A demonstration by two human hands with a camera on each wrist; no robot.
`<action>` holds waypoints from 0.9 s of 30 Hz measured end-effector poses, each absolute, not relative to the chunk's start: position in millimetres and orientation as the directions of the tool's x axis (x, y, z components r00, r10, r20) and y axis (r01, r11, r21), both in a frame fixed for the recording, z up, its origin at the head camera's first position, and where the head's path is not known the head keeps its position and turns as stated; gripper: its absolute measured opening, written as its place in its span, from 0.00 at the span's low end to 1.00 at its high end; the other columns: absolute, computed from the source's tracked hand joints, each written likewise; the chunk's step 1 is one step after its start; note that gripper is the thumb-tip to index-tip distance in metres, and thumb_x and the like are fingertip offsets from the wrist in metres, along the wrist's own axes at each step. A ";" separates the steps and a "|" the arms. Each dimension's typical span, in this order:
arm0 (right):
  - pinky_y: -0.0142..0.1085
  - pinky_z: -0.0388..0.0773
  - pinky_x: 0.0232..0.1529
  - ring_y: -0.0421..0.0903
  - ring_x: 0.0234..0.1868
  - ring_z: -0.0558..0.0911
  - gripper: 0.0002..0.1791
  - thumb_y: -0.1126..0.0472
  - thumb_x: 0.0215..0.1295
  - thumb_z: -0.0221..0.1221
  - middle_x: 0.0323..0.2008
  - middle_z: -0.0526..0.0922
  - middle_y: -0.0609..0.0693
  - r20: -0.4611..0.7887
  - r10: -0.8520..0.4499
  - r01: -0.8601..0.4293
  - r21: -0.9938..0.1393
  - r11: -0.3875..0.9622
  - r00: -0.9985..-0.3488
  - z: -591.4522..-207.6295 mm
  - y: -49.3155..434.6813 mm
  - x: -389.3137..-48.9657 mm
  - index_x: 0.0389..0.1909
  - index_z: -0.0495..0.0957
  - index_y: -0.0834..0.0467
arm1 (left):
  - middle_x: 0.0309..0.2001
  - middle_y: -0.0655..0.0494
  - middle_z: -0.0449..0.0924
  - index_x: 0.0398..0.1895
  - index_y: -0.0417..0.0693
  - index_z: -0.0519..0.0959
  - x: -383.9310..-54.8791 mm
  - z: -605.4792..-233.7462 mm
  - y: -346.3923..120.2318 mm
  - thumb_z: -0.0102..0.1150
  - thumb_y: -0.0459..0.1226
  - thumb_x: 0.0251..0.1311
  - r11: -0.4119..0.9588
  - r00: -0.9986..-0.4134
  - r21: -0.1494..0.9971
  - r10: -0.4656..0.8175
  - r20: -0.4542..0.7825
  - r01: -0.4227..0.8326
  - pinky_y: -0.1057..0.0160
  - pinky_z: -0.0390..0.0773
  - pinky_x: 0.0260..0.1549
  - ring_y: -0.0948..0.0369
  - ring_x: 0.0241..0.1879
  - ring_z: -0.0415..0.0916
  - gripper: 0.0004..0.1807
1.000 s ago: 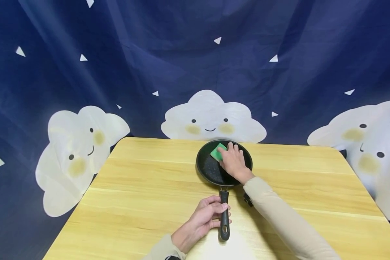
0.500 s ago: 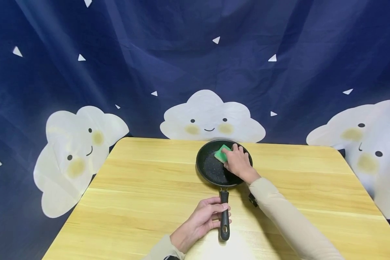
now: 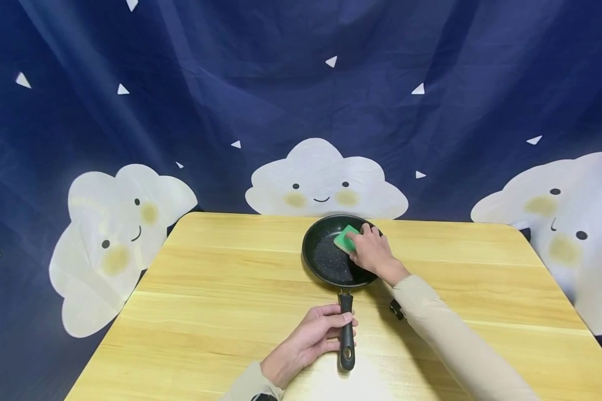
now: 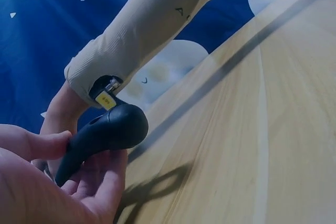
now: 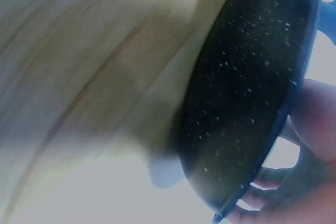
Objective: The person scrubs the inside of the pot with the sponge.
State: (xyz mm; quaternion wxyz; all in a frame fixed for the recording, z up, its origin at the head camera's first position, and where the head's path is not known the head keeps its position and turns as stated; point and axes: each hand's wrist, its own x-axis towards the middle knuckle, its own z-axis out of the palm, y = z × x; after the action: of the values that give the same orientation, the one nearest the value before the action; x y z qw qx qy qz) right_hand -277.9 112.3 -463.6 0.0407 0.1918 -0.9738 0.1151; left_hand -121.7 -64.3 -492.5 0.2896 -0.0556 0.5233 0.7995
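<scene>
A black frying pan [image 3: 326,256] with light speckles lies on the wooden table, its handle [image 3: 347,340] pointing toward me. My left hand [image 3: 308,338] grips that handle, thumb on top and fingers beneath. In the left wrist view the rounded handle end [image 4: 123,127] sticks out past the thumb. Inside the pan, right of its middle, my right hand [image 3: 373,252] pinches a green sponge [image 3: 345,238] with a paler underside. The right wrist view shows the speckled pan [image 5: 247,77] close up beside blurred fingers; I cannot make out the sponge there.
The light wooden table [image 3: 221,278] stretches to both sides of the pan. Behind its far edge hangs a dark blue curtain [image 3: 261,83] with smiling clouds and white triangles. A small black device [image 3: 396,309] sits under the right wrist.
My right hand has slid the sponge a short way right and slightly nearer across the pan. The left hand and the pan stay in place.
</scene>
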 end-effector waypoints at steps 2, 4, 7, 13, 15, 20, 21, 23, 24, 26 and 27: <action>0.61 0.76 0.43 0.67 0.49 0.75 0.24 0.60 0.61 0.71 0.47 0.74 0.66 0.114 -0.368 -0.384 -0.199 0.902 -0.923 -461.3 114.4 -275.6 0.59 0.81 0.54 | 0.41 0.49 0.86 0.54 0.34 0.79 -122.0 -492.4 -65.3 0.64 0.34 0.67 -0.261 -0.821 0.813 0.412 -0.394 -0.521 0.55 0.85 0.37 0.60 0.36 0.82 0.16; 0.61 0.76 0.43 0.67 0.49 0.75 0.24 0.60 0.61 0.71 0.47 0.74 0.66 0.100 -0.376 -0.389 -0.187 0.902 -0.921 -458.7 115.8 -273.4 0.59 0.82 0.54 | 0.40 0.50 0.86 0.53 0.34 0.79 -122.2 -492.4 -65.8 0.66 0.34 0.65 -0.248 -0.820 0.819 0.418 -0.392 -0.518 0.57 0.85 0.35 0.61 0.35 0.82 0.17; 0.60 0.76 0.42 0.66 0.47 0.75 0.24 0.58 0.62 0.70 0.47 0.75 0.67 0.083 -0.391 -0.399 -0.171 0.901 -0.917 -454.7 117.1 -270.3 0.60 0.82 0.54 | 0.39 0.50 0.85 0.53 0.33 0.79 -122.6 -492.6 -65.4 0.68 0.33 0.62 -0.249 -0.821 0.821 0.421 -0.386 -0.514 0.58 0.86 0.33 0.61 0.34 0.82 0.18; 0.59 0.77 0.40 0.64 0.43 0.75 0.23 0.57 0.62 0.70 0.46 0.76 0.66 0.037 -0.408 -0.408 -0.156 0.899 -0.912 -447.8 119.2 -263.1 0.59 0.83 0.54 | 0.38 0.51 0.86 0.52 0.34 0.79 -122.3 -493.0 -63.6 0.69 0.32 0.62 -0.259 -0.831 0.825 0.407 -0.379 -0.503 0.58 0.85 0.31 0.60 0.34 0.82 0.17; 0.59 0.78 0.39 0.63 0.42 0.75 0.23 0.56 0.62 0.70 0.46 0.77 0.65 0.018 -0.414 -0.412 -0.158 0.897 -0.910 -445.9 119.7 -260.1 0.59 0.83 0.54 | 0.39 0.51 0.86 0.52 0.34 0.79 -122.1 -492.7 -63.3 0.68 0.31 0.62 -0.261 -0.834 0.825 0.401 -0.379 -0.501 0.58 0.85 0.31 0.60 0.35 0.83 0.17; 0.56 0.78 0.37 0.61 0.42 0.75 0.24 0.55 0.62 0.69 0.47 0.77 0.65 -0.014 -0.428 -0.419 -0.174 0.891 -0.904 -443.0 120.4 -253.3 0.59 0.83 0.53 | 0.38 0.52 0.86 0.53 0.35 0.79 -121.3 -493.3 -62.8 0.67 0.31 0.62 -0.261 -0.840 0.830 0.391 -0.376 -0.493 0.57 0.85 0.31 0.59 0.34 0.82 0.17; 0.56 0.78 0.37 0.61 0.41 0.75 0.24 0.55 0.62 0.69 0.47 0.77 0.65 -0.017 -0.429 -0.420 -0.177 0.890 -0.903 -442.6 120.4 -252.1 0.60 0.83 0.53 | 0.38 0.52 0.86 0.53 0.35 0.79 -121.3 -493.1 -62.8 0.67 0.31 0.62 -0.261 -0.841 0.830 0.390 -0.375 -0.492 0.57 0.85 0.31 0.59 0.34 0.82 0.16; 0.54 0.77 0.35 0.60 0.40 0.74 0.24 0.55 0.61 0.69 0.47 0.77 0.64 -0.021 -0.432 -0.421 -0.184 0.888 -0.902 -442.0 120.8 -249.9 0.60 0.82 0.53 | 0.38 0.52 0.86 0.52 0.36 0.79 -121.2 -492.8 -63.0 0.67 0.30 0.63 -0.263 -0.840 0.829 0.391 -0.377 -0.494 0.57 0.85 0.31 0.59 0.34 0.82 0.16; 0.53 0.77 0.34 0.60 0.39 0.74 0.25 0.55 0.61 0.69 0.47 0.77 0.64 -0.022 -0.435 -0.423 -0.187 0.887 -0.900 -441.8 121.1 -248.9 0.60 0.82 0.53 | 0.38 0.52 0.86 0.52 0.36 0.79 -121.3 -492.5 -63.1 0.67 0.31 0.63 -0.264 -0.839 0.827 0.392 -0.378 -0.496 0.57 0.85 0.30 0.60 0.34 0.82 0.16; 0.52 0.76 0.33 0.59 0.38 0.74 0.25 0.56 0.61 0.69 0.47 0.77 0.64 -0.022 -0.437 -0.425 -0.192 0.885 -0.899 -441.8 121.6 -247.3 0.60 0.82 0.53 | 0.38 0.52 0.86 0.52 0.35 0.79 -121.4 -492.0 -63.3 0.67 0.31 0.63 -0.265 -0.837 0.825 0.395 -0.380 -0.500 0.58 0.85 0.30 0.60 0.34 0.82 0.16; 0.51 0.76 0.32 0.59 0.38 0.73 0.24 0.56 0.61 0.68 0.47 0.77 0.64 -0.019 -0.438 -0.427 -0.194 0.883 -0.899 -442.0 121.9 -246.7 0.60 0.82 0.53 | 0.38 0.52 0.86 0.52 0.35 0.79 -121.4 -492.0 -63.3 0.67 0.31 0.63 -0.265 -0.836 0.825 0.395 -0.380 -0.500 0.58 0.85 0.30 0.59 0.35 0.83 0.16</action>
State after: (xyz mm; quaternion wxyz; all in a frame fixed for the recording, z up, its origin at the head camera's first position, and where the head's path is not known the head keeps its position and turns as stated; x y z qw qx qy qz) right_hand -246.7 121.9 -442.0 -0.0314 0.2229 -0.9699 0.0930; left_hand -121.4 -63.3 -492.0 0.2820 -0.0489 0.5368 0.7937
